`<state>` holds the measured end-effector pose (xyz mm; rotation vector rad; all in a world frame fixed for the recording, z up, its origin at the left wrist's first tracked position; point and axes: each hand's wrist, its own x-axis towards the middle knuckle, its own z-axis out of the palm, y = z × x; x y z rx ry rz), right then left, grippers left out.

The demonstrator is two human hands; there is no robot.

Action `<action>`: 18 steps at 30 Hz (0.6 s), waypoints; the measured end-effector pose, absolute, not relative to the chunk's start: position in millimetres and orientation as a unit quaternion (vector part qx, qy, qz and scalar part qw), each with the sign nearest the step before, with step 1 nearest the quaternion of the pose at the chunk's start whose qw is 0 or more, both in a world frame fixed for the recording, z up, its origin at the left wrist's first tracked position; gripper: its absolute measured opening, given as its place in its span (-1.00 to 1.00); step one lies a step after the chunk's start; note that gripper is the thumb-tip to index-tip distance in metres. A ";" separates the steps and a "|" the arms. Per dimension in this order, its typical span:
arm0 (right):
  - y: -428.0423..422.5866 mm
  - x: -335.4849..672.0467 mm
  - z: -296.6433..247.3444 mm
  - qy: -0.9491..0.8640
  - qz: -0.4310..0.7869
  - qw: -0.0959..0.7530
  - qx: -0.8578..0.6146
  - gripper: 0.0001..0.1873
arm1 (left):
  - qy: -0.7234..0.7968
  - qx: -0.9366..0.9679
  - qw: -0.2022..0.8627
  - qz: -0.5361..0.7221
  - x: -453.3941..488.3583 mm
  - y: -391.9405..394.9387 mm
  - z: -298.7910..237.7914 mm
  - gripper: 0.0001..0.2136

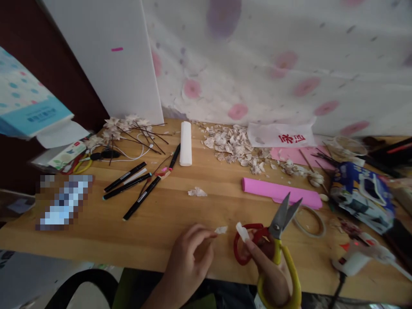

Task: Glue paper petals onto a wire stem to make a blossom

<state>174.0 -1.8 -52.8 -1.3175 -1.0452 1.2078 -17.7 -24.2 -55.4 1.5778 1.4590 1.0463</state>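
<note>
My left hand [193, 257] is at the table's front edge, thumb and index finger nearly together at a small scrap of white crepe-like paper [221, 230]. My right hand [272, 268] has its fingers around the red and yellow handles of a pair of scissors [283, 221]; the blades point away from me and stand apart. A narrow folded strip of white paper [242, 231] sticks up between the fingers of that same hand. Farther back, another cut white piece [197, 192] lies on the wood.
Several black markers [141, 199] and a white paper roll [186, 143] lie left of centre. A heap of pale petals [230, 143] is at the back, with a pink roll [283, 193] before it. To the right are a tape ring [309, 221], blue package [362, 193] and glue gun [354, 253].
</note>
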 end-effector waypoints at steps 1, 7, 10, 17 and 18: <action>-1.0 182.7 -53.7 -0.428 0.497 0.516 -0.551 -0.59 | 0.566 0.656 0.318 0.385 -16.9 -26.4 -61.4 -0.80; -1.7 207.5 -56.1 -0.413 0.484 0.523 -0.567 -0.63 | 0.533 0.814 0.086 0.215 -22.2 -30.2 -89.9 -0.65; -2.1 192.4 -51.4 -0.427 0.497 0.500 -0.567 -0.58 | 0.576 0.796 0.012 0.185 -47.6 -27.0 -100.9 -0.63; 6.2 143.5 -42.4 -0.448 0.520 0.474 -0.552 -0.56 | 0.694 0.621 0.082 0.355 -79.6 -35.3 -82.5 -0.72; 5.7 137.9 -43.6 -0.450 0.520 0.478 -0.546 -0.58 | 0.684 0.591 0.166 0.395 -69.3 -36.5 -74.1 -0.77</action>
